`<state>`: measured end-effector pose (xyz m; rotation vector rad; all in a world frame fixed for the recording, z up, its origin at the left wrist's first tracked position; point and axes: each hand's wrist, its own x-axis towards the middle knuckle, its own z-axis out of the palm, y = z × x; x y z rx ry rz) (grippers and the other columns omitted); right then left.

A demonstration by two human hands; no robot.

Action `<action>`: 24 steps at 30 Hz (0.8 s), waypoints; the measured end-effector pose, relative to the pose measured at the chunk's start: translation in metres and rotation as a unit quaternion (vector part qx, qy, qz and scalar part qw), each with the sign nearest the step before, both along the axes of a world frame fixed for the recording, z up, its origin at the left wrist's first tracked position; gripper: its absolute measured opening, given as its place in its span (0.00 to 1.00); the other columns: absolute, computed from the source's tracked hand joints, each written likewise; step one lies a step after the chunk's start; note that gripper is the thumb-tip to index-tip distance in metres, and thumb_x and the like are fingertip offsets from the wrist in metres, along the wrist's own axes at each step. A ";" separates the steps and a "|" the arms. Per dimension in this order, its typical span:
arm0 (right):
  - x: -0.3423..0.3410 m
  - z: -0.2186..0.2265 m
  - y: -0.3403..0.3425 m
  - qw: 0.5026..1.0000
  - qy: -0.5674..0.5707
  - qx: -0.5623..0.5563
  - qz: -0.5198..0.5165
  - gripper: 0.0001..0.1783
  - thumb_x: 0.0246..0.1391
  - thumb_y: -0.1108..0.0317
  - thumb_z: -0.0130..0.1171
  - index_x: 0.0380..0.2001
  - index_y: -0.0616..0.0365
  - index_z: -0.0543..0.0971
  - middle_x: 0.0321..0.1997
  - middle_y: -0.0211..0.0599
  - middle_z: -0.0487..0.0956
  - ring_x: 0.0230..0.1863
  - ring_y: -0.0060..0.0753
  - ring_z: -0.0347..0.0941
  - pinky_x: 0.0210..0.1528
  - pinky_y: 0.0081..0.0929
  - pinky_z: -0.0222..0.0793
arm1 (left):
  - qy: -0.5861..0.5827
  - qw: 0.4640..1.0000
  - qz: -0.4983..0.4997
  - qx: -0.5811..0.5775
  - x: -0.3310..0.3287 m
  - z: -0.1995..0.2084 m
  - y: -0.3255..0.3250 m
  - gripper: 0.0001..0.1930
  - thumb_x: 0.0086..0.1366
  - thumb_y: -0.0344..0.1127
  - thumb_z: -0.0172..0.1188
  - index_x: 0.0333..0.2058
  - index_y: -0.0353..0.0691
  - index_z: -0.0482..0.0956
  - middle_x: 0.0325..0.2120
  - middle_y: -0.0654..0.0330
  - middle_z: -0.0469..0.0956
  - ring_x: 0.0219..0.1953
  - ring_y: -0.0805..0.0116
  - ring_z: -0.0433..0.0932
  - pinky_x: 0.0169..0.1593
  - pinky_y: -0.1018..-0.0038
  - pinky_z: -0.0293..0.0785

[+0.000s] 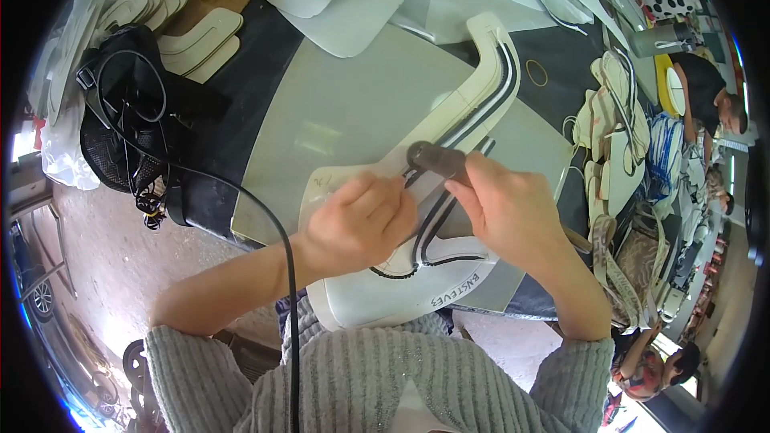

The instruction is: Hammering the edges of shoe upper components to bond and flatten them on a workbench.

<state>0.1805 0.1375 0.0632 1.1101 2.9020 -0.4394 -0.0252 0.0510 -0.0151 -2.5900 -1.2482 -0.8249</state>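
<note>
On a grey-green board [321, 104] lies a cream, curved template [491, 41] with a long slot. Black and white strips [481, 114] run along the slot. My left hand [365, 220] is closed over the template's middle, its thumb and fingertips pinched at the strip; the pinch is partly hidden. Just to the right, my right hand [513, 204] grips a dark brown, cylindrical tool [437, 162] with a rounded end, its kind unclear. That end sits close above the strip, beside my left fingertips. Nearer my body, a white panel [377, 300] with black curved edging lies under my hands.
A black cable [269, 208] crosses my left forearm. Black mesh bag [120, 144] and stacked cream pieces [200, 44] stand at left. White panels [345, 24] lie at the back, a rubber band [536, 73] nearer. Strapped pieces [601, 120] pile at right; other people [706, 96] sit beyond.
</note>
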 end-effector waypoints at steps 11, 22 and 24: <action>0.011 -0.022 -0.003 1.000 0.016 0.003 -0.025 0.13 0.60 0.63 0.60 0.30 0.59 0.70 0.17 0.35 0.74 0.17 0.41 0.74 0.17 0.35 0.66 | -0.290 0.910 0.130 -0.267 -0.002 0.005 0.007 0.23 0.51 0.23 0.69 0.46 0.36 0.71 0.40 0.60 0.84 0.41 0.54 0.76 0.47 0.65 0.71; -0.004 0.004 0.003 1.000 0.026 0.006 0.002 0.13 0.61 0.61 0.58 0.29 0.58 0.70 0.18 0.35 0.75 0.17 0.38 0.75 0.17 0.33 0.67 | -0.260 0.949 0.089 -0.157 0.005 -0.002 0.005 0.12 0.51 0.18 0.68 0.33 0.37 0.79 0.30 0.61 0.79 0.33 0.61 0.78 0.37 0.69 0.72; -0.003 -0.008 -0.001 1.000 -0.003 -0.001 0.007 0.13 0.61 0.62 0.58 0.28 0.58 0.71 0.18 0.35 0.76 0.17 0.37 0.76 0.17 0.33 0.67 | -0.253 0.953 0.089 -0.143 0.005 0.000 0.005 0.11 0.51 0.19 0.69 0.33 0.37 0.79 0.31 0.60 0.79 0.33 0.60 0.78 0.35 0.69 0.72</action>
